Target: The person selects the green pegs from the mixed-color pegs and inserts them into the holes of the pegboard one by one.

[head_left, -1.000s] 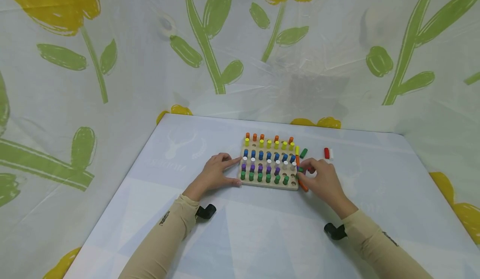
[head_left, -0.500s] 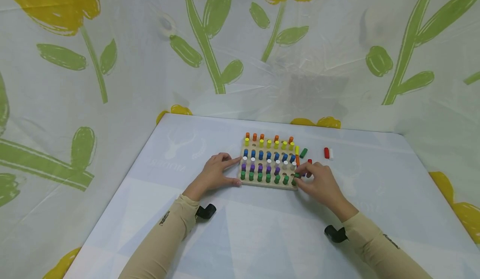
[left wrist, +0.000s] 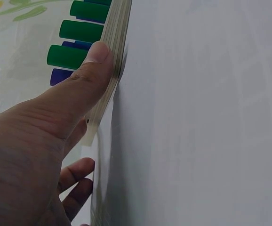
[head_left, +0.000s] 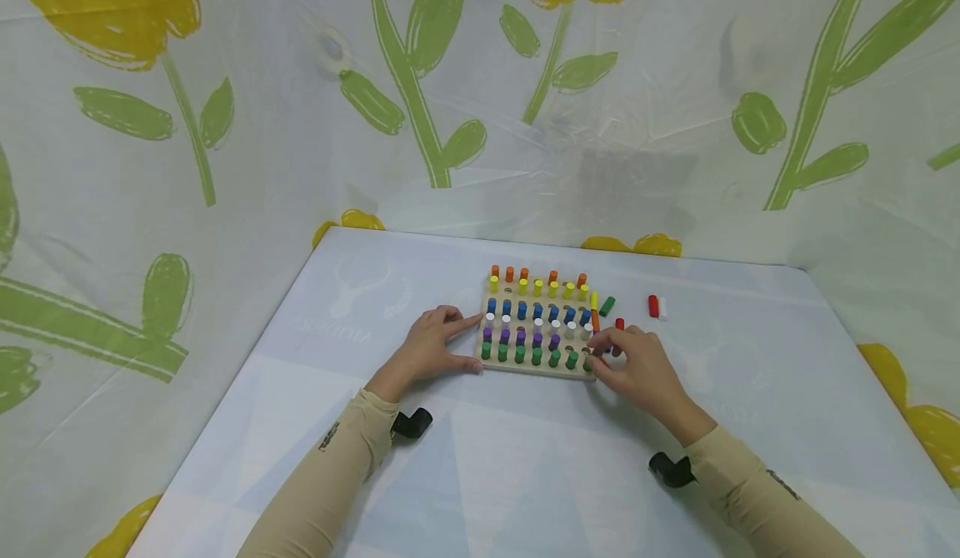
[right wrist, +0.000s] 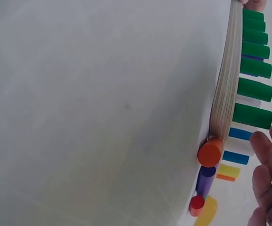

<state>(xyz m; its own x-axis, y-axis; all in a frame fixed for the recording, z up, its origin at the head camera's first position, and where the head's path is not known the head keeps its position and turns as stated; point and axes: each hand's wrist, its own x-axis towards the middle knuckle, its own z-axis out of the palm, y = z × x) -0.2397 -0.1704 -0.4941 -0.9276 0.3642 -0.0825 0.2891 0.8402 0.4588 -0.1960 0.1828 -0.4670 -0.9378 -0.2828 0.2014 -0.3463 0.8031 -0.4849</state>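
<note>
A wooden pegboard (head_left: 532,298) lies on the table, with rows of orange, yellow, blue, white, purple and green pegs standing in its holes. My left hand (head_left: 435,346) steadies its left side: index fingertip at the side edge, straight thumb (left wrist: 96,59) against the front edge near the corner. At the front right corner is my right hand (head_left: 637,366), thumb and index fingertips around the top of the last green peg (head_left: 588,364) in the head view. In the right wrist view that peg (right wrist: 252,116) stands in the board, and the fingers (right wrist: 265,148) are apart from it.
Along the board's right side lie loose pegs: yellow (head_left: 594,301), orange (head_left: 596,320), green (head_left: 607,306) and red (head_left: 619,325). A purple peg (right wrist: 205,181) shows there too. Farther right, a red peg (head_left: 653,306) lies beside a white peg (head_left: 662,307). A flowered sheet (head_left: 487,200) hangs behind the table.
My right hand has brought a green peg from beside the board to the front right hole, where it now stands lower, and the fingers have parted from it. My left hand stays put.
</note>
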